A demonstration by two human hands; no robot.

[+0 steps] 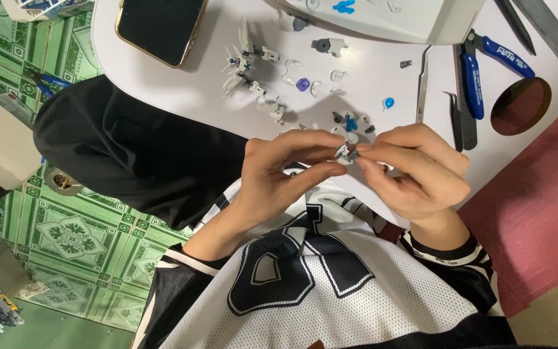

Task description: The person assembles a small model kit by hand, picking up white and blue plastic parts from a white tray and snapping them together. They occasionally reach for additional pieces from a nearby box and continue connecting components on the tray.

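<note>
Hands meet over the near edge of a white desk point(382, 90), where the left hand point(285, 171) and the right hand point(414, 171) each pinch one side of a small grey-and-white model part point(345, 153) between thumb and fingertips, both grips pressed together on it. Beyond the fingers, loose model pieces point(330, 84) lie scattered, too many and too small to count, beside one partly built white figure point(248, 61). One dark phone point(159, 26) lies face up at the far left. To the right sit one pair of blue-handled nippers point(476, 71), two tweezers point(454, 116) and one dark round disc point(520, 105). A white box point(414, 22) at the desk's far edge holds a blue piece point(343, 6).
</note>
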